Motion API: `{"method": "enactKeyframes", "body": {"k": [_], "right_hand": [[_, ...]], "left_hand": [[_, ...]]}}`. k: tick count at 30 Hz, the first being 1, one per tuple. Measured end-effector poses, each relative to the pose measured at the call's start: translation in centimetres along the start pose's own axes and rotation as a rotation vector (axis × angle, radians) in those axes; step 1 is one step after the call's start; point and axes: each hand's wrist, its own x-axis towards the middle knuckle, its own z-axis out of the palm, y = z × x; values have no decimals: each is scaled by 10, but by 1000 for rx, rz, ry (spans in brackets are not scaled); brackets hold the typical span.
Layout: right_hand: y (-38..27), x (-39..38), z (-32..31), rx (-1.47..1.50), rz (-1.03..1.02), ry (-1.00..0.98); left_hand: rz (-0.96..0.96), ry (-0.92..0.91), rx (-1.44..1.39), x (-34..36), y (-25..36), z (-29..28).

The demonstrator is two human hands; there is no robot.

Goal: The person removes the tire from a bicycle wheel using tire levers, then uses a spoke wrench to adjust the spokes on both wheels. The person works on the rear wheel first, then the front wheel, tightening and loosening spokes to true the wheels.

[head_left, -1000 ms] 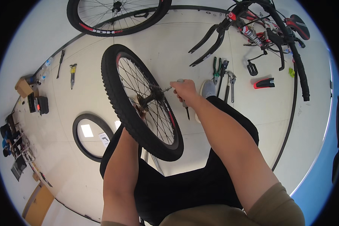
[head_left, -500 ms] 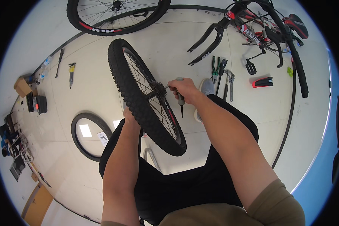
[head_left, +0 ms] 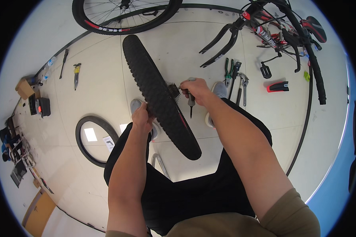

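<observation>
A bicycle wheel (head_left: 149, 85) with a knobby black tyre stands nearly edge-on between my feet, leaning a little. On its right side sits the cog cassette (head_left: 173, 90). My left hand (head_left: 142, 117) is closed against the wheel's left side, its fingertips partly hidden by the tyre. My right hand (head_left: 196, 91) is closed close to the cassette and grips a screwdriver (head_left: 191, 99), its dark shaft pointing down. A second grey handle (head_left: 191, 79) pokes out above the same fist; its far end by the cogs is too small to make out.
A bare tyre (head_left: 81, 148) lies on the left floor. Pliers (head_left: 228, 73), a hammer (head_left: 240, 85) and a wrench (head_left: 245, 93) lie right of my right foot. Farther off are a bicycle frame (head_left: 265, 35) with its fork, and another wheel (head_left: 126, 31). A red-black piece (head_left: 277, 87) lies right.
The wheel has turned to a more edge-on view, hiding most spokes. My left hand, mostly hidden before, has come up and shows beside the tyre. My right hand has barely shifted.
</observation>
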Motion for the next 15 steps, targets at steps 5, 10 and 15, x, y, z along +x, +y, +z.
{"method": "enactKeyframes", "body": {"k": [5, 10, 15], "right_hand": [[-4, -5, 11, -26, 7, -29], [-3, -11, 15, -49, -3, -68], [9, -2, 23, -34, -33, -72]], "left_hand": [[-10, 157, 42, 26, -11, -31], [70, 103, 66, 38, -20, -53], [11, 158, 194, 73, -29, -114]]}}
